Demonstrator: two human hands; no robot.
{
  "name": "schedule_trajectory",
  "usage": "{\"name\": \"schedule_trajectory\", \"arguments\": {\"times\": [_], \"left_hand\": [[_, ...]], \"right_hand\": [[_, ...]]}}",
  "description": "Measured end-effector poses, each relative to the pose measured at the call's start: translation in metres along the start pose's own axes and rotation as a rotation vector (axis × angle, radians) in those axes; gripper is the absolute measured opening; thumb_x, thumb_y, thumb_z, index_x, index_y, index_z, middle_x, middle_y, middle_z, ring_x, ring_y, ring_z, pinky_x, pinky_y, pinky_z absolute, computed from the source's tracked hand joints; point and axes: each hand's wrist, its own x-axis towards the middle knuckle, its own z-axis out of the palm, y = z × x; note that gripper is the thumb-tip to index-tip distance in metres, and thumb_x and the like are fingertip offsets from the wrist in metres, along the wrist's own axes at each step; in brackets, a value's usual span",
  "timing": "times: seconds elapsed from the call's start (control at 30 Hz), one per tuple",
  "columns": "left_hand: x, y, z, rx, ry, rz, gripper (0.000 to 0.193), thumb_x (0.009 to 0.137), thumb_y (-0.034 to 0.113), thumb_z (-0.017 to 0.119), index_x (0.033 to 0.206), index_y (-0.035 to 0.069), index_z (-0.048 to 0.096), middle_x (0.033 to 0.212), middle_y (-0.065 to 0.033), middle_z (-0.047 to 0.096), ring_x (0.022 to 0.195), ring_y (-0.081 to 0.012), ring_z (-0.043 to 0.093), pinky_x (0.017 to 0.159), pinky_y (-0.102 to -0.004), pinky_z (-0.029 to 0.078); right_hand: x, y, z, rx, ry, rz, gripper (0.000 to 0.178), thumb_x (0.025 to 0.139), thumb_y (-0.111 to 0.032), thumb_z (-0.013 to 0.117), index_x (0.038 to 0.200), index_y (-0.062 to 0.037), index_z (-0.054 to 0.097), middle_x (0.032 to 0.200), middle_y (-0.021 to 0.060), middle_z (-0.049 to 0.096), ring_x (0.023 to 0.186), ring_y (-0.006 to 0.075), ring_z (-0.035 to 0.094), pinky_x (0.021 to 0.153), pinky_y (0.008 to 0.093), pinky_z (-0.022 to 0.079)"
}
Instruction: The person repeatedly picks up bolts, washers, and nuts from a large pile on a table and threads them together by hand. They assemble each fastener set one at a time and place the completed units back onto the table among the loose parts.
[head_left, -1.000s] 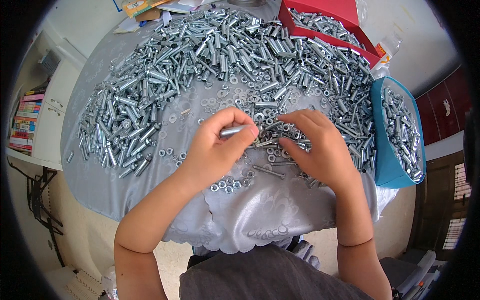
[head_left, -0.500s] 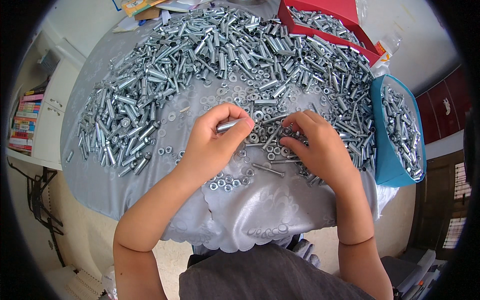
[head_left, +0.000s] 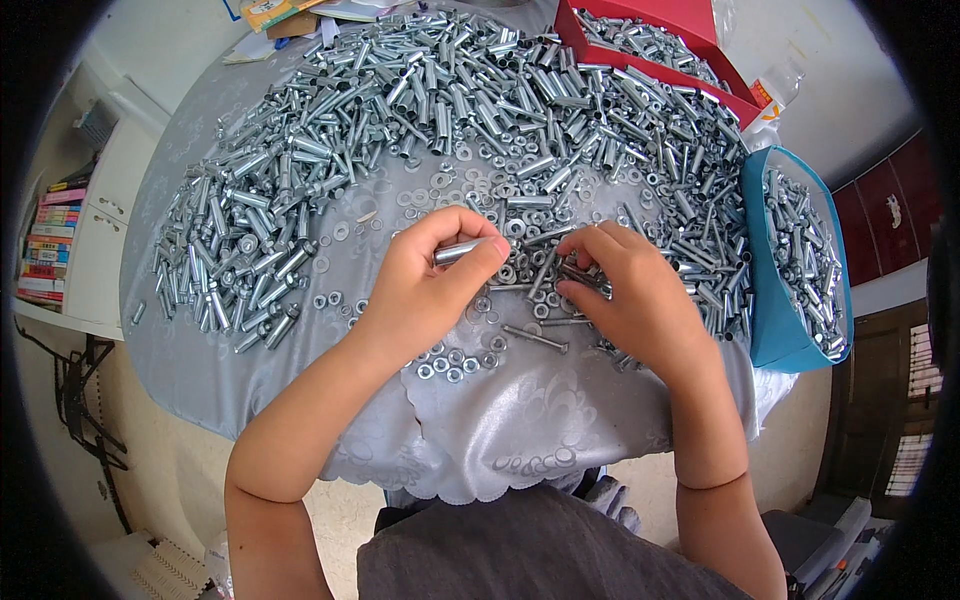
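In the middle of the table, my left hand point(head_left: 425, 275) is closed around a shiny metal sleeve point(head_left: 458, 252), with the thumb pressed along it. To its right, my right hand point(head_left: 635, 290) has its fingers curled round a thin bolt point(head_left: 582, 274), partly hidden by them. Below and between the hands lie loose bolts, nuts and washers, including a long bolt point(head_left: 535, 339). Several hex nuts point(head_left: 456, 358) sit grouped near my left wrist. Flat washers point(head_left: 440, 181) are scattered beyond my hands.
A large heap of metal sleeves and bolts point(head_left: 430, 90) curves across the back of the grey tablecloth point(head_left: 370, 420). At the back right stands a red box point(head_left: 735, 100) of metal parts. A blue bin point(head_left: 765, 345) full of bolts is at the right edge.
My right hand has shifted slightly left, and a bolt now shows between its fingers. The left hand keeps its hold on the sleeve, almost still.
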Motion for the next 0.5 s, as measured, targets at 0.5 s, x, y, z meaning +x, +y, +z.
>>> {"name": "schedule_trajectory", "arguments": {"times": [0.5], "left_hand": [[0.001,-0.001,-0.001,-0.003,-0.007,0.007,0.011,0.083,0.011,0.06,0.086,0.002,0.056,0.077,0.0026,0.055,0.064,0.0009,0.046,0.053,-0.0145,0.036]], "right_hand": [[-0.004,-0.002,-0.012,-0.042,-0.122,0.035,0.033,0.067,-0.006,0.068,0.097,-0.0029,0.054,0.102,0.0136,0.053,0.097,0.0305,0.051,0.085,0.0354,0.041]]}}
